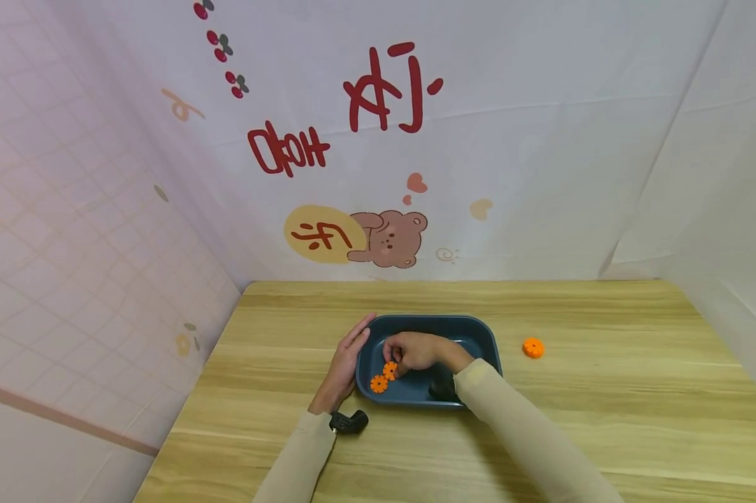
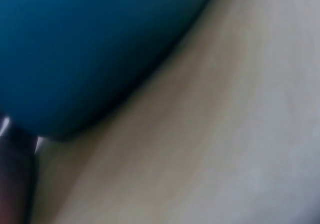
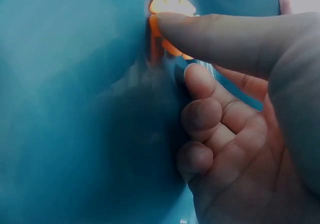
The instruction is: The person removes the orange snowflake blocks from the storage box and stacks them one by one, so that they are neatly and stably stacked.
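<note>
My right hand [image 1: 416, 351] reaches into a dark blue rectangular tray [image 1: 428, 404] and pinches an orange notched disc [image 1: 389, 370], shaped like a small flower. In the right wrist view the thumb [image 3: 200, 36] lies across this disc, and the other fingers are curled. A second orange notched disc [image 1: 379, 383] lies at the tray's near left corner, right beside the pinched one. With its fingers straight, my left hand [image 1: 344, 367] rests along the outside of the tray's left wall. The left wrist view is blurred and holds mostly the tray's blue side [image 2: 75, 58].
To the right of the tray, another orange disc [image 1: 533, 348] sits on the wood-grain table [image 1: 617, 391]. A printed cloth wall [image 1: 529, 175] stands behind the table's far edge. A black device [image 1: 349, 422] is at the left wrist, near the tray's front left corner.
</note>
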Demonstrator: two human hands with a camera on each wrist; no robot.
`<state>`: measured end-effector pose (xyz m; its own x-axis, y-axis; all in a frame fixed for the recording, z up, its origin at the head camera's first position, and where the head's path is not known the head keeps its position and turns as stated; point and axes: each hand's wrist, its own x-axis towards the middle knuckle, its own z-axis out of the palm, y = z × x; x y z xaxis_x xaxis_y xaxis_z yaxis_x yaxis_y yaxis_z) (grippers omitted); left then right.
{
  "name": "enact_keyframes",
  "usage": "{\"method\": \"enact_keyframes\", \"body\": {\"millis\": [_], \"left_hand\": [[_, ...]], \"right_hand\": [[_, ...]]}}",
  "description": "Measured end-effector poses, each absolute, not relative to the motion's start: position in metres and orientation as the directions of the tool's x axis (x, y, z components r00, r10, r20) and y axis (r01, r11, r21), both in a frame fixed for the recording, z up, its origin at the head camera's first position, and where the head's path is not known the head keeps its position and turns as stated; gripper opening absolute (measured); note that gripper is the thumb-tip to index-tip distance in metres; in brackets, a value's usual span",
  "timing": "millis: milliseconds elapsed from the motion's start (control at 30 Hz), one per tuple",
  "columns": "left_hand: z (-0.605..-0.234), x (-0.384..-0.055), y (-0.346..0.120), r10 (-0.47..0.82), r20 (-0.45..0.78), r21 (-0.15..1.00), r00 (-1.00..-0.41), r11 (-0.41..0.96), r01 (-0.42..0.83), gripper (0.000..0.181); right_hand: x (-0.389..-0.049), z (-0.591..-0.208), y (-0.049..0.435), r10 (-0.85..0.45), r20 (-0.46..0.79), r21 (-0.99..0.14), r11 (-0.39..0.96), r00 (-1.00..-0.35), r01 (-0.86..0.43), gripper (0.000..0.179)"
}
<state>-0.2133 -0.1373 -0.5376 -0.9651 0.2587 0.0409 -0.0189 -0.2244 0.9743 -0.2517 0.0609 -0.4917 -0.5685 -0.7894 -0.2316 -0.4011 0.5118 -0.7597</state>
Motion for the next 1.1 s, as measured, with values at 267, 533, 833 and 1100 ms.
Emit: {"method": "enact_keyframes", "body": {"millis": [267,533,833,1100], "left_hand": [[-0.538,-0.214,-0.137,0.26,0.037,0.971,-0.965,-0.237,-0.026,0.056],[-0.538,-0.213,-0.138,0.271,0.028,0.966,-0.962,-0.254,-0.044,0.059],[-0.539,-0.215,-0.138,0.274,0.021,0.964,-0.962,-0.259,-0.053,0.061],[-0.539,-0.216,-0.137,0.264,0.029,0.971,-0.964,-0.237,-0.036,0.061]], "right_hand": [[-0.251,-0.491,0.062,-0.791,-0.198,-0.761,0.496,-0.579,-0.417,0.022],[-0.252,-0.489,0.063,-0.768,-0.202,-0.764,0.512,-0.608,-0.392,0.021],[-0.254,-0.476,0.073,-0.739,-0.161,-0.773,0.506,-0.654,-0.382,0.023],[-0.251,-0.456,0.092,-0.719,-0.137,-0.824,0.465,-0.682,-0.324,0.027]]}}
